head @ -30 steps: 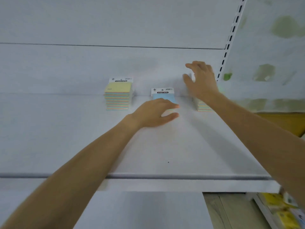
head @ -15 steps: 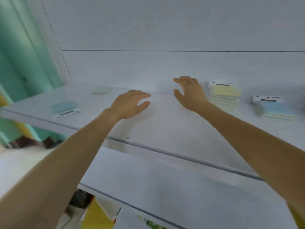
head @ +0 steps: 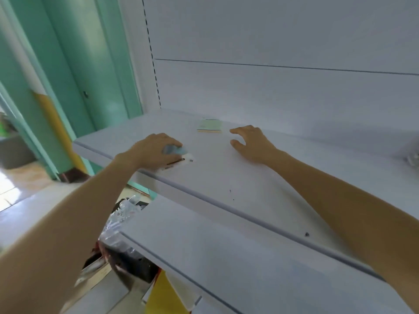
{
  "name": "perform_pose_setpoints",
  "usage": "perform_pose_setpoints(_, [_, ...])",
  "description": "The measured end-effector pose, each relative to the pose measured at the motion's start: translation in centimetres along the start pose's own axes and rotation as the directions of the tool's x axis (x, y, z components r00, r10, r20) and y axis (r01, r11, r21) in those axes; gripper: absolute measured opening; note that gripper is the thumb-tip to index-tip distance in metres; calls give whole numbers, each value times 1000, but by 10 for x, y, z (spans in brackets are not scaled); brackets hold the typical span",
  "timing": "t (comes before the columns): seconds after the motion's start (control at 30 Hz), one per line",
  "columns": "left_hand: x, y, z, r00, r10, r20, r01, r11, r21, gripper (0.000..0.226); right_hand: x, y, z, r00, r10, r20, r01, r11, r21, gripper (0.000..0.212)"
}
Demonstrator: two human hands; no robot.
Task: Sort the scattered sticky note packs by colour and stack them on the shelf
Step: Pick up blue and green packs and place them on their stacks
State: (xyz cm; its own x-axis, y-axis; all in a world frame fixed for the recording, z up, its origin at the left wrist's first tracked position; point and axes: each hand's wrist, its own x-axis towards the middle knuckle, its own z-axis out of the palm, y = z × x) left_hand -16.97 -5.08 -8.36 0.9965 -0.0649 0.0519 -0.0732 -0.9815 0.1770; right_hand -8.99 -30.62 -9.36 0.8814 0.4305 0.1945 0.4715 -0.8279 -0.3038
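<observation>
Gripping the blue pack (head: 176, 152) is the left hand (head: 154, 150): fingers bent over its top and far edge, thumb at the near side, so only a corner of blue and the white header strip (head: 180, 161) show. The pack lies on the shelf (head: 226, 177), centre-left of the frame, very near the front lip. The header end faces the lip and the body goes up-frame under the palm, i.e. long axis approx. across the shelf depth. Whether it is lifted or only pressed down, I cannot tell.

Outward from there, to the upper right, is the green pack (head: 209, 125), flat, close to the back panel (head: 272, 91), long side approx. parallel w/ that panel. It sits between the two hands but much nearer to the right hand (head: 252, 143), just up-left of its fingertips, not touching. This hand is spread and relaxed, thumb apart, holding nothing, low over the shelf; contact w/ the surface is not clear.

My judgement: the coming move turns on this relation. The green pack is on the right hand's side, a short reach to upper left, while the left one is busy w/ blue. So each hand can take one colour, no crossing of arms. Where the stacks stand is not visible here; the far right edge shows only a blur.
</observation>
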Motion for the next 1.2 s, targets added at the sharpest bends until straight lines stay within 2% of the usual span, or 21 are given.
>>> perform_pose_setpoints(0.07, [16,-20,1,998,62,28,-61,997,-49,72,28,-6,10,999,22,33,-22,1000,-5,47])
perform_pose_setpoints(0.17, [55,-41,2,993,102,54,-98,993,-60,50,75,-12,18,994,105,16,-105,994,14,51])
perform_pose_setpoints(0.3, [99,-62,-3,988,105,115,-97,993,-73,50,123,-13,28,970,240,38,-241,969,54,56])
perform_pose_setpoints(0.43, [135,-75,-9,984,72,160,-81,995,53,85,144,-15,38,960,278,47,-279,960,26,54])
perform_pose_setpoints(0.47, [144,-78,-10,983,57,173,-73,993,90,84,146,-14,40,957,283,59,-286,957,44,54])
perform_pose_setpoints(0.57, [167,-80,-19,984,56,168,-82,985,149,53,150,-10,38,955,279,96,-288,953,90,51])
perform_pose_setpoints(0.6, [173,-80,-21,984,81,161,-106,983,152,50,149,-10,36,956,274,103,-285,952,115,49])
perform_pose_setpoints(0.67, [184,-82,-24,980,108,170,-131,983,132,54,145,-13,32,958,271,96,-285,941,183,46])
perform_pose_setpoints(0.77, [195,-85,-27,977,58,207,-79,992,94,64,138,-18,29,947,321,35,-319,913,254,49])
perform_pose_setpoints(0.9, [203,-91,-32,950,53,307,-30,996,-81,48,128,-25,27,914,401,-63,-365,879,306,46])
perform_pose_setpoints(1.0, [200,-93,-36,938,111,329,-26,967,-254,31,114,-28,24,851,514,-107,-407,775,483,41])
perform_pose_setpoints(1.07, [197,-92,-40,930,162,329,-16,914,-405,14,99,-30,23,806,582,-105,-437,705,559,44])
perform_pose_setpoints(1.2, [190,-77,-43,933,224,282,24,742,-669,17,63,-38,21,710,685,-164,-459,627,629,50])
